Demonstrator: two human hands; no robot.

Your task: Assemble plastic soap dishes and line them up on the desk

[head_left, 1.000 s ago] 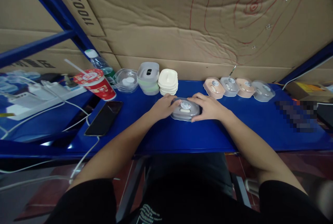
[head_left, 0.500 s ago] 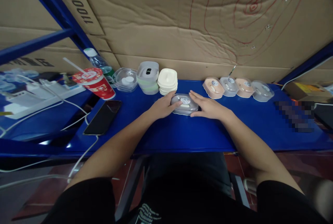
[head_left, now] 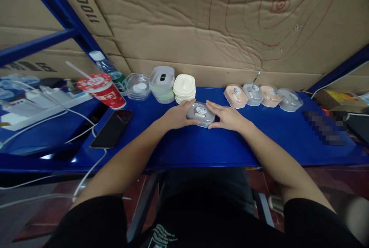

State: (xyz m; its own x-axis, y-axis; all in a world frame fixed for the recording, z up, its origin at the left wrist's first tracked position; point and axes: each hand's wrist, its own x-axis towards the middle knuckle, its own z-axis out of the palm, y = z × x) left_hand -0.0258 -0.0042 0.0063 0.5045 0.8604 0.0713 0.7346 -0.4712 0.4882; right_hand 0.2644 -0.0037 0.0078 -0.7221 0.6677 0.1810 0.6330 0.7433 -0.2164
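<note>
A small grey plastic box with a clear lid, a round sticker and a pale tab on top sits on the blue table in front of me. My left hand grips its left side, thumb along the near edge. On the right side, my right hand holds it too, fingers at the far corner and thumb at the near one. Just behind my left hand stands a stack of cream lids. Beside that stack is a pile of grey and greenish tubs.
Clear plastic covers, a red paper cup with a straw and a bottle stand back left. A phone lies near a cable and a power strip. Several peach and grey boxes line the back right, before a cardboard wall.
My left thumb has slid off the box's top to its near edge. The box has turned slightly between my hands, and both hands remain on it. The view has shifted a little.
</note>
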